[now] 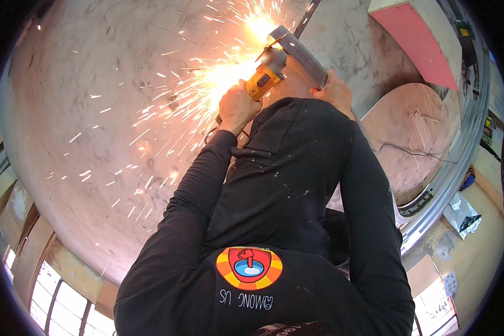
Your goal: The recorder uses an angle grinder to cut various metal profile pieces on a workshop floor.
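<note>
My left hand (238,106) is wrapped round the body of a yellow angle grinder (263,83). The grinder's disc, partly lost in glare, meets the far end of a dark metal bar (301,53), and bright sparks (218,78) spray from there to the left and away from me. At the bar's near end, my right hand (336,93) grips it, fingers closed round the edge. The bar slants from upper left to lower right, beyond my knee in dark trousers. A cord loops beside my left wrist.
Sparks scatter over the stained floor (95,140) on the left. A box-like piece with a pink side (414,42) stands at the upper right. Below it lie thin rods (424,120) and a dark cable (414,152). Long metal lengths and a silvery plastic bag (462,215) are farther right.
</note>
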